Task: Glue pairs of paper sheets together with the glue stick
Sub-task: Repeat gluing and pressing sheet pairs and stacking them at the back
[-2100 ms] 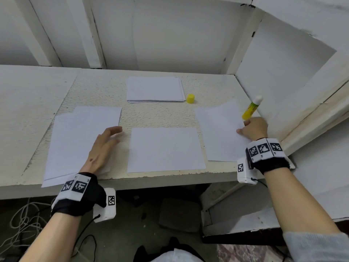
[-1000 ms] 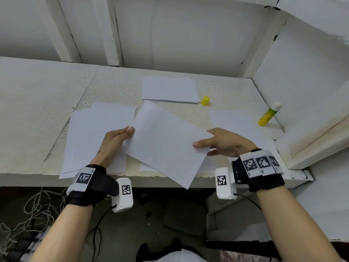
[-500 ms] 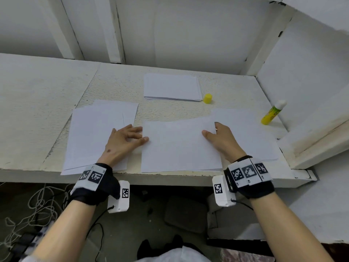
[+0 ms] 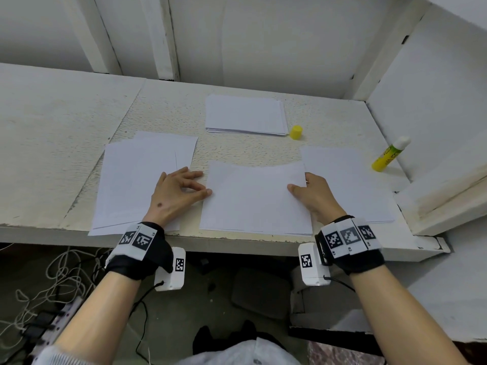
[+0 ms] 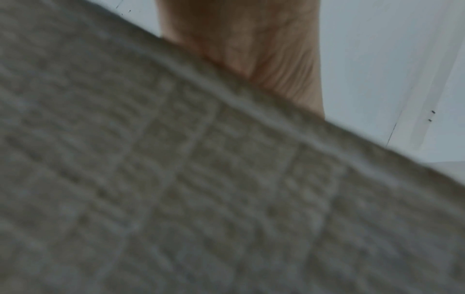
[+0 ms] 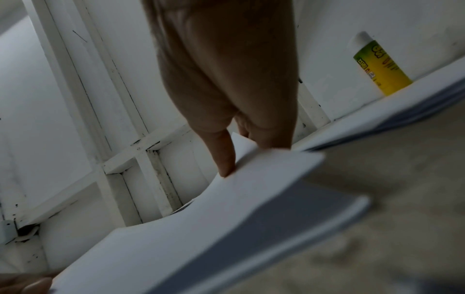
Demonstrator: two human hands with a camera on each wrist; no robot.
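A white top sheet (image 4: pixel 253 198) lies over another sheet at the bench's front middle. My right hand (image 4: pixel 311 191) pinches its right edge, thumb on top and fingers under the slightly lifted edge; the right wrist view shows the top sheet (image 6: pixel 226 218) bowed up under the thumb. My left hand (image 4: pixel 181 191) rests on the left pile of sheets (image 4: pixel 131 180), fingers loosely curled, thumb tip touching the top sheet's left edge. The uncapped yellow glue stick (image 4: pixel 390 154) leans on the right wall, and the right wrist view shows the glue stick (image 6: pixel 382 65) too. The left wrist view shows only a blurred palm.
A stack of sheets (image 4: pixel 246 118) lies at the back, with the yellow cap (image 4: pixel 296 132) beside it. Another sheet (image 4: pixel 350 185) lies right of my right hand. White walls close the bench at the back and right. Cables hang below the front edge.
The sheet that both hands held tilted in the air now lies on the middle sheet. My left fingers have curled in, and my right hand has shifted to the sheet's right edge.
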